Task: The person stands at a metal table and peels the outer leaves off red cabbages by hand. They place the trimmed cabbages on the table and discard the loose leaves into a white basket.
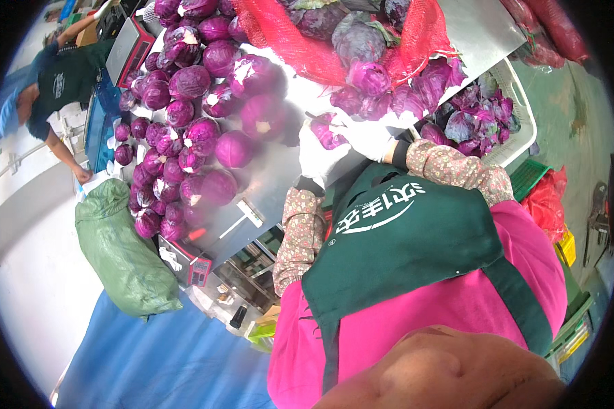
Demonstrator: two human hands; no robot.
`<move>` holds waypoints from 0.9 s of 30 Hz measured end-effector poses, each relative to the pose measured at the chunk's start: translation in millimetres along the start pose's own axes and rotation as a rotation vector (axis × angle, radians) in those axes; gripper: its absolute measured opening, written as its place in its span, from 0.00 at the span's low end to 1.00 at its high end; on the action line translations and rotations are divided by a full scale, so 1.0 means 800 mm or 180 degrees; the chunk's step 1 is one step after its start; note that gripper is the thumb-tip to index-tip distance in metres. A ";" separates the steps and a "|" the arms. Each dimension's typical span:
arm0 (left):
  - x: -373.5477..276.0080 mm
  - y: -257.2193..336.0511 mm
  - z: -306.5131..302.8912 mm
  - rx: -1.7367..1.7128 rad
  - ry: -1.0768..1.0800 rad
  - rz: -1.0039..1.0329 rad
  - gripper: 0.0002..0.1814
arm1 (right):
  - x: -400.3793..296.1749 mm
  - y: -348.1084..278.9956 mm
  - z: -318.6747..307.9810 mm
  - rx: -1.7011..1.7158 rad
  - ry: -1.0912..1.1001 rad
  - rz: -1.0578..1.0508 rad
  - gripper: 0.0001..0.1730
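My left hand (318, 156), in a white glove, cups a small red cabbage (328, 137) at the table's near edge. My right hand (367, 138), also gloved in white, grips a thin dark tool that looks like a knife (319, 119). Its blade lies across the top of the cabbage; the handle is hidden in my fingers. Just beyond my hands, loose purple cabbage leaves (389, 99) are heaped at the mouth of a red mesh sack (291, 48). Inside the sack are several cabbages (359, 41) with dull outer leaves.
Many bright red cabbages (189, 82) cover the left of the metal table (273, 171). A white plastic crate (526, 110) of leaves stands at right. Scales (176, 258) and a green woven sack (123, 250) are at left. Another person (64, 76) works at far left.
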State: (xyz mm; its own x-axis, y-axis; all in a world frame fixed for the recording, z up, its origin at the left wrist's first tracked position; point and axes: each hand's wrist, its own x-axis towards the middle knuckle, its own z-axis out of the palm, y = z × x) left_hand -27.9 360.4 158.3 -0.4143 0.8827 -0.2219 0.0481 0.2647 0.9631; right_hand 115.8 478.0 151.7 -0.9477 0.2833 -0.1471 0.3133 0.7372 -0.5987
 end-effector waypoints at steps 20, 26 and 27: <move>-0.038 -0.046 -0.073 0.0976 -0.0389 0.0664 0.49 | 0.001 0.088 0.000 -0.0463 0.1411 0.1076 0.29; -0.062 -0.037 -0.102 -0.0015 -0.1106 0.0612 0.61 | -0.003 0.006 0.079 -0.0391 0.1639 0.1249 0.25; -0.058 -0.049 -0.099 0.0153 -0.1009 0.0740 0.62 | -0.005 -0.007 0.095 -0.0574 0.1966 0.0946 0.20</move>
State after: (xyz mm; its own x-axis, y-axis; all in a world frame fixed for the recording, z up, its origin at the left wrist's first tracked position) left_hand -82.3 278.4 142.7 -0.0865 0.9954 -0.0420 0.1532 0.0549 0.9867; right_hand 113.2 426.0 95.7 -0.6293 0.7449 0.2215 0.6091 0.6497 -0.4548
